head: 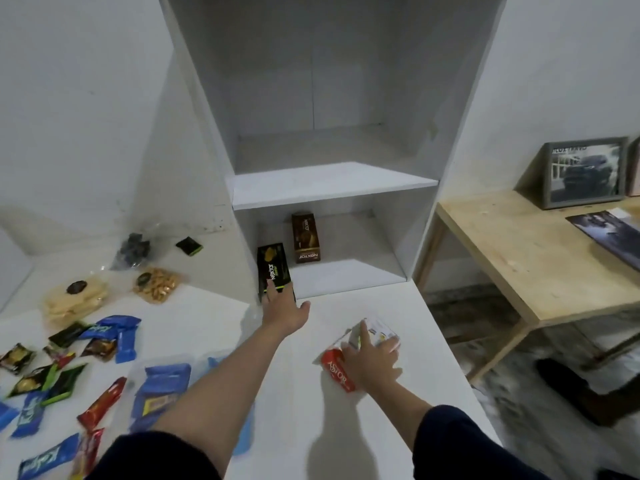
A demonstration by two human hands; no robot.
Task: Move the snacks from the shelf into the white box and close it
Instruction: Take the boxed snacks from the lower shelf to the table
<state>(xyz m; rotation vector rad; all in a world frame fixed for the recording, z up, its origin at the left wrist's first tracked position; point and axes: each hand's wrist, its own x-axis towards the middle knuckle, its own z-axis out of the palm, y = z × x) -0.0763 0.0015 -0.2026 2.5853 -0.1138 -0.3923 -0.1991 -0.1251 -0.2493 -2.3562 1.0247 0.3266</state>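
While snacks lie scattered across the white surface (304,393), the step in hand looks like clearing the shelf, w/ two boxes left to take. Far left: loose wrappers, e.g. blue packets (119,336), a red bar (102,403), a bag of nuts (157,284) and a clear pack of crackers (74,301), all lying flat outside any container. The white box isn't identifiable in this view; a clear tray w/ blue packs (162,386) sits under the left forearm, but can't say that's it.

Centre: left hand (284,311) is stretched forward, fingers straight and laid over the lower end of the black Nextar box (273,273), which stands tilted at the front left corner of the lower shelf (346,277). Contact yes, but no curl round it, so not a grip yet. Just behind, the brown Nextar box (306,242) stands upright, untouched. Upper shelf (332,185) holds nothing.

Right: right hand (372,358) presses down w/ spread fingers on a red Astor pack (337,372) and a white pack (375,332) beside it, both on the surface.

Next move, by my read: close fingers on the black box, draw it out, then go back for the brown one. Box location needs finding first.
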